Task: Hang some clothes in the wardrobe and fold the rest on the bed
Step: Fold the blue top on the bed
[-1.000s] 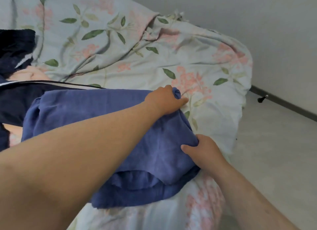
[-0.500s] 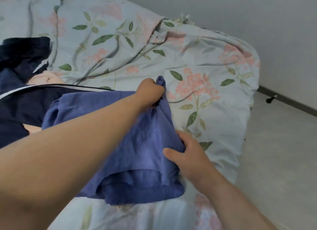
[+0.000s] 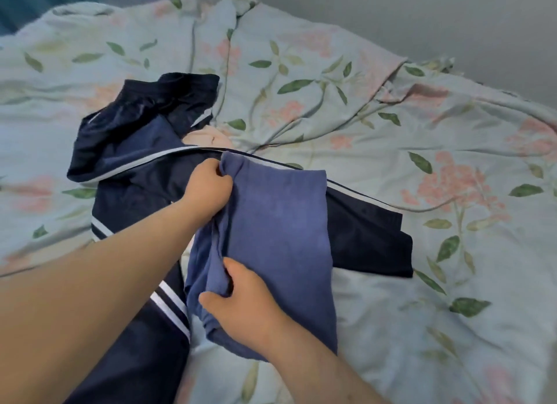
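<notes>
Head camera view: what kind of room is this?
Most likely a bedroom: a rumpled floral duvet covers a bed, and clothes lie on it, a blue garment and a navy striped jacket.

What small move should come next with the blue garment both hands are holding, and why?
Probably lay it down and smooth it flat. The left hand pinches the top edge of the blue garment and the right hand grips its bunched lower left edge. The fold looks doubled over already, resting partly on the navy striped garment on the bed.

Blue garment (image 3: 280, 222) now folded leftward, narrower.
</notes>
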